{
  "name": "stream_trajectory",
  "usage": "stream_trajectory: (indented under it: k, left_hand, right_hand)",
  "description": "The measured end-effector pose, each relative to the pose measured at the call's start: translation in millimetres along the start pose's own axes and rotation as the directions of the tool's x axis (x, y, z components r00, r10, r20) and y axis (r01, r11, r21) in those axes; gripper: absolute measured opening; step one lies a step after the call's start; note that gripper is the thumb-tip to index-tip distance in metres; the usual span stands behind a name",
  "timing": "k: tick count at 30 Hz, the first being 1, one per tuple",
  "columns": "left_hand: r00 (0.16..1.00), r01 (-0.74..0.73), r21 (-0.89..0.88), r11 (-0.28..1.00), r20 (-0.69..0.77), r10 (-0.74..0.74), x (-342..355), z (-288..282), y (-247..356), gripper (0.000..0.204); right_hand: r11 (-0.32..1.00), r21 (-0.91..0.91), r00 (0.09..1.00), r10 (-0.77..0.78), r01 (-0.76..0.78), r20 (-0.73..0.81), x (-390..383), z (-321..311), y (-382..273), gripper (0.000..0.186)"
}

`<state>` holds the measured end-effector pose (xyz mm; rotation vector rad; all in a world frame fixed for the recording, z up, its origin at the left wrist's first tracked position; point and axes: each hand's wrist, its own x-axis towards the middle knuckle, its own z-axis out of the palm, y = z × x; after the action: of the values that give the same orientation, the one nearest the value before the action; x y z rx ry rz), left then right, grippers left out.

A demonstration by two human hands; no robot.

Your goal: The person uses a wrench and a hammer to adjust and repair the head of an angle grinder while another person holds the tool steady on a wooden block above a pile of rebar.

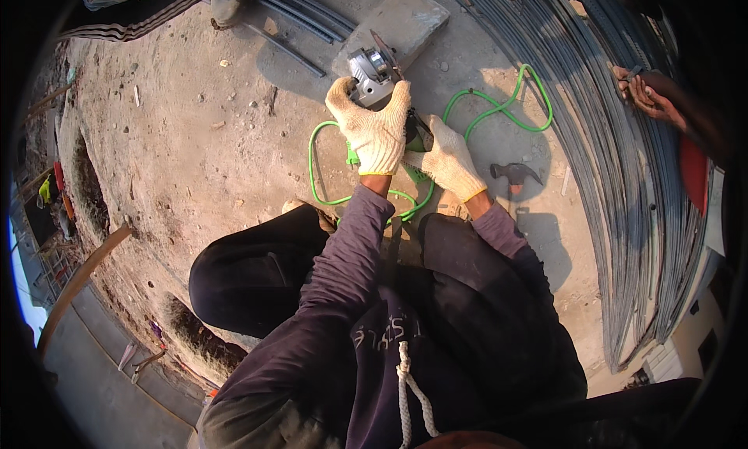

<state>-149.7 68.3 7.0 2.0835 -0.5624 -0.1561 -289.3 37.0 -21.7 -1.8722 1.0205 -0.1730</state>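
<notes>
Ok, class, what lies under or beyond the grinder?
Beyond the grinder, a grey slab shows on dusty ground. The grinder and gloved left hand hide what lies directly beneath; whether the grinder touches the slab cannot be told.

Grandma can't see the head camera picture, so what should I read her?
A person's gloved left hand and right hand hold an angle grinder. A green cord loops on the ground, with a claw hammer and long rebar to the right.

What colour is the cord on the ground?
The cord is bright green; it shows best in the head view.
</notes>
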Motion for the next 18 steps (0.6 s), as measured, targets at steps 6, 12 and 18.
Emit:
stream_trajectory:
  k: [6,12,18]
  left_hand:
    - [0.998,0.067,-0.112,0.991,0.017,-0.065,-2,-5,3,0.075]
    - [0.995,0.089,-0.138,0.986,0.051,-0.082,-10,0,-1,0.076]
    - [0.993,0.112,-0.095,0.989,0.056,-0.107,-8,-6,-3,0.078]
  right_hand:
    - [0.983,0.169,0.997,0.065,-0.07,0.033,-1,-23,-13,0.071]
    - [0.652,0.715,0.945,0.324,-0.252,0.039,-18,-42,19,0.035]
    - [0.496,0.818,0.939,0.309,-0.292,0.149,-8,-30,3,0.032]
